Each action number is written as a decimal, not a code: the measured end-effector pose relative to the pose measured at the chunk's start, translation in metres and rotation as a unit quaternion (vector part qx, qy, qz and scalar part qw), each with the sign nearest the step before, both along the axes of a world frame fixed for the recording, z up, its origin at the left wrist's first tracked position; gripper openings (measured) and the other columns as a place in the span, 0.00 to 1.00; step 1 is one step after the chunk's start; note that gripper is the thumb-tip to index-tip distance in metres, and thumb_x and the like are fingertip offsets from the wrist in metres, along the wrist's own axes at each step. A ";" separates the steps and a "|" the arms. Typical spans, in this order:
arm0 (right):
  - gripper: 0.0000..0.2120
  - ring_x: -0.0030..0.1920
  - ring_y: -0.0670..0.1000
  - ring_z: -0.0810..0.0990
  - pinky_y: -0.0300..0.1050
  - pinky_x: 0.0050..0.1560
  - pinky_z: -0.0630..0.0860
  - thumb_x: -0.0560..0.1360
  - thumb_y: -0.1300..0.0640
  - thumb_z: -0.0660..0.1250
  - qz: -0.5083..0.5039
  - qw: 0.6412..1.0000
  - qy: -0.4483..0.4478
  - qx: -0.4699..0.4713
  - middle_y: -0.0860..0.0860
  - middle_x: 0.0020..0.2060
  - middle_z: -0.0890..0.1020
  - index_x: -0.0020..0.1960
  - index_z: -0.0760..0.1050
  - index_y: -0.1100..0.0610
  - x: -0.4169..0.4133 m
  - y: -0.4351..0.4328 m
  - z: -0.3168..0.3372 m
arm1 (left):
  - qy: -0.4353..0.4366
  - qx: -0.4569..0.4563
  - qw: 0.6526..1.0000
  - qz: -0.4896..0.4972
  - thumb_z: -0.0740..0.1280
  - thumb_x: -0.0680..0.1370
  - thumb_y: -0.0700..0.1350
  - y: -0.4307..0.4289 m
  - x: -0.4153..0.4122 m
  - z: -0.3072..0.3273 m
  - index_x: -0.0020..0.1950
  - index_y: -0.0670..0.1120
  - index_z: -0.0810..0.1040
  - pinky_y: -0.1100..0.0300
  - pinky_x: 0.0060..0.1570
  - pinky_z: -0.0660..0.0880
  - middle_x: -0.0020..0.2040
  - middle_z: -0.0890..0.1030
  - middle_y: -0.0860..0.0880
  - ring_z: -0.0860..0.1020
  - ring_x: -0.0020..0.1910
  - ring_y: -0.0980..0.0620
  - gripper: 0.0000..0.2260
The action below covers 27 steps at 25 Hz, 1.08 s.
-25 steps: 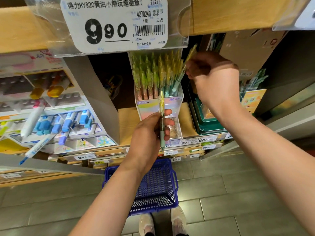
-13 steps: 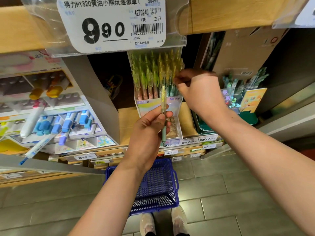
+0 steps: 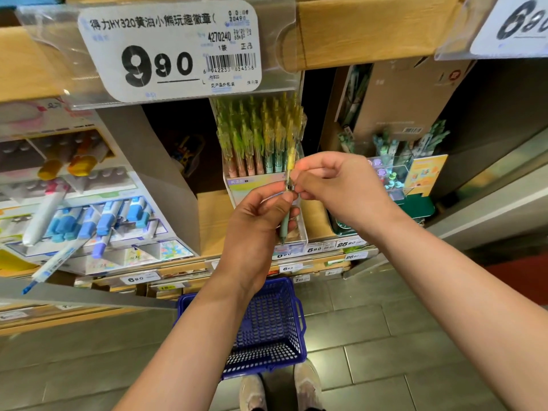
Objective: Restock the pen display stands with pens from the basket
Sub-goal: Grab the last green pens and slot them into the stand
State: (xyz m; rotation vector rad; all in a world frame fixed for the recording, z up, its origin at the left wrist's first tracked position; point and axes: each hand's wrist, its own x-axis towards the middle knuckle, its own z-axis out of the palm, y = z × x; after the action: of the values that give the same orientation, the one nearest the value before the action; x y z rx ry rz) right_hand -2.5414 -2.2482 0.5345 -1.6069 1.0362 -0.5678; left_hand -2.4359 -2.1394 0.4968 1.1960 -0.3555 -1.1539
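Store shelf [image 3: 370, 31] behind, pen [image 3: 285, 224] upright, left grip [image 3: 255, 223] pinching low, right grip [image 3: 341, 188] pinching higher

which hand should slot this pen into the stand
Probably the right hand: it pinches the pen high up, just in front of the stand, while the left hand holds it lower down.

Shelf: wooden board [image 3: 212, 221] behind the left hand [image 3: 255, 229] and right hand [image 3: 341, 188].
On shelf: pen stand [image 3: 255, 185] just behind both hands; marker display [image 3: 89, 209] to their left; green tray [image 3: 421, 207] to their right.
Floor: grey tiles [image 3: 385, 336] below the hands.
On floor: blue basket [image 3: 267, 327] under the left wrist.
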 end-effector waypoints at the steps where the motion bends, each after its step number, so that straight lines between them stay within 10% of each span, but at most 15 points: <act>1: 0.03 0.41 0.51 0.87 0.51 0.52 0.84 0.76 0.59 0.73 -0.014 1.000 -0.008 -0.003 0.50 0.37 0.87 0.48 0.84 0.54 -0.001 -0.004 0.006 | 0.005 0.004 1.000 -0.002 0.68 0.81 0.40 -0.001 -0.001 0.000 0.62 0.41 0.80 0.59 0.47 0.79 0.49 0.86 0.47 0.82 0.46 0.51 0.10; 13: 0.06 0.46 0.51 0.86 0.54 0.53 0.82 0.76 0.59 0.72 -0.096 0.974 -0.049 -0.199 0.52 0.45 0.87 0.52 0.83 0.54 0.010 -0.049 0.008 | 0.003 0.035 0.999 0.008 0.74 0.76 0.45 0.009 0.007 -0.008 0.57 0.51 0.81 0.56 0.49 0.77 0.56 0.84 0.45 0.83 0.51 0.49 0.11; 20: 0.08 0.39 0.39 0.78 0.19 0.41 0.68 0.77 0.58 0.71 -0.025 0.957 0.100 -0.273 0.45 0.43 0.84 0.54 0.84 0.54 0.012 -0.042 -0.016 | -0.014 0.034 0.999 0.005 0.70 0.79 0.42 0.012 0.011 -0.012 0.60 0.50 0.79 0.57 0.49 0.77 0.55 0.85 0.46 0.84 0.52 0.49 0.10; 27: 0.09 0.44 0.47 0.81 0.30 0.44 0.71 0.78 0.54 0.69 -0.001 0.954 0.168 -0.249 0.50 0.48 0.86 0.56 0.84 0.54 0.015 -0.041 -0.006 | -0.006 0.046 0.999 0.019 0.68 0.81 0.43 0.016 0.009 -0.007 0.59 0.48 0.80 0.54 0.51 0.76 0.55 0.84 0.46 0.83 0.51 0.48 0.08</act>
State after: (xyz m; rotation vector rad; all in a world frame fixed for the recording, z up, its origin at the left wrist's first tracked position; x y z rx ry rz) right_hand -2.5265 -2.2889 0.5284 -2.2046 1.2054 -0.6000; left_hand -2.4274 -2.1234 0.4900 1.2854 -0.2899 -1.1408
